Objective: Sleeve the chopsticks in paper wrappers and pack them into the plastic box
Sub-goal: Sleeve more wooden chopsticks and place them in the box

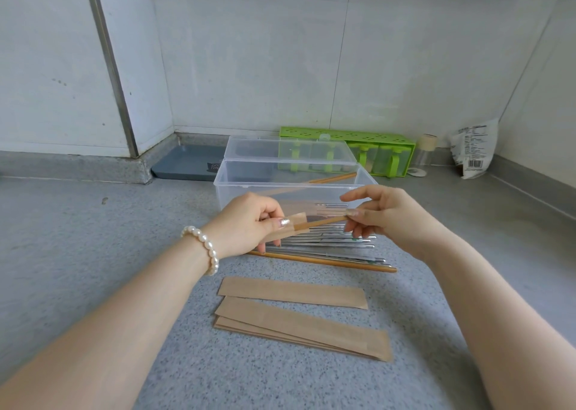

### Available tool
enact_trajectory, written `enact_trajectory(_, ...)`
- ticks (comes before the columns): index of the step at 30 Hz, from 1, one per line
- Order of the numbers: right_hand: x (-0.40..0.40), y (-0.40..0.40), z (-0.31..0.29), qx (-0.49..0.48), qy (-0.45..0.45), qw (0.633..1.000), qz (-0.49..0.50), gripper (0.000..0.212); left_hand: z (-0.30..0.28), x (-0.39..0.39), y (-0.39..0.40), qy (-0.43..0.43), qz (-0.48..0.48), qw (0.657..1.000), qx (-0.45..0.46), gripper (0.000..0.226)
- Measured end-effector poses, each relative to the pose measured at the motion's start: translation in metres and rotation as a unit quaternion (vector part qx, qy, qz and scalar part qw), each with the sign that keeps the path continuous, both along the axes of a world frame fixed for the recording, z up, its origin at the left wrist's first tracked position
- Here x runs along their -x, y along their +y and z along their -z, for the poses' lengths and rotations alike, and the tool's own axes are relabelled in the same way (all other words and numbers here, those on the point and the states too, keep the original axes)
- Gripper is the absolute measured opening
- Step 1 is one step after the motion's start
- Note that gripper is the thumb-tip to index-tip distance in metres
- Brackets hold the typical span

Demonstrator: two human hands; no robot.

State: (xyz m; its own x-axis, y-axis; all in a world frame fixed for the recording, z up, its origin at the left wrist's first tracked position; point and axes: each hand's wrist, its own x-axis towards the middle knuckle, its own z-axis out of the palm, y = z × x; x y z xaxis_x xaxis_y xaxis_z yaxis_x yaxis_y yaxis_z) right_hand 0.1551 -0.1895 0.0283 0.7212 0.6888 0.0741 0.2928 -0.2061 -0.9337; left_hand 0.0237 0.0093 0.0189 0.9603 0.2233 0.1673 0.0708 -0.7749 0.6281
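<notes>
A slim brown wooden chopstick (325, 221) lies nearly level in the air between the two hands, just in front of the near wall of the clear plastic box (240, 188). Its left end sits inside the mouth of a tan paper wrapper (288, 227), which the left hand (249, 222) pinches between thumb and curled fingers; the rest of the wrapper is hidden behind that hand. The right hand (386, 216) pinches the chopstick's bare right end between thumb and fingertips, its other fingers loosely spread. Directly below the hands, a row of silver metal chopsticks (336, 244) and a long wooden chopstick (327, 262) lie on the speckled grey countertop (93, 238). Nearer the person, flat tan paper wrappers (299, 319) lie in a loose stack. The box's hinged lid stands open, with wooden chopsticks (333, 178) leaning inside. Behind it stands a green plastic seasoning rack (349, 135).
</notes>
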Motion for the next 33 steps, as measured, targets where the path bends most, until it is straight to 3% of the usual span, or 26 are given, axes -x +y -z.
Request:
enact_trajectory(8,0.004,0.007,0.006,0.027,-0.007,0.999,-0.028,0.016,0.002,-0.002,-0.001,0.014,0.003,1.0,0.0,0.019)
enact_trajectory(12,0.004,0.013,0.008,0.02,-0.001,1.0,0.022,0.012,-0.002,-0.001,0.007,-0.001,-0.016,1.0,0.0,0.017)
enact_trajectory(15,0.0,0.008,0.006,0.108,-0.126,0.985,0.039,0.016,-0.005,0.0,0.016,-0.015,-0.056,0.998,0.011,0.016)
enact_trajectory(20,0.007,0.009,0.012,0.29,-0.193,0.933,-0.094,0.013,-0.002,-0.001,0.018,-0.006,-0.07,0.997,0.008,0.017)
enact_trajectory(33,-0.001,0.008,0.013,0.306,-0.229,0.92,-0.083,0.017,-0.005,0.003,0.011,0.012,-0.04,0.996,0.08,0.014)
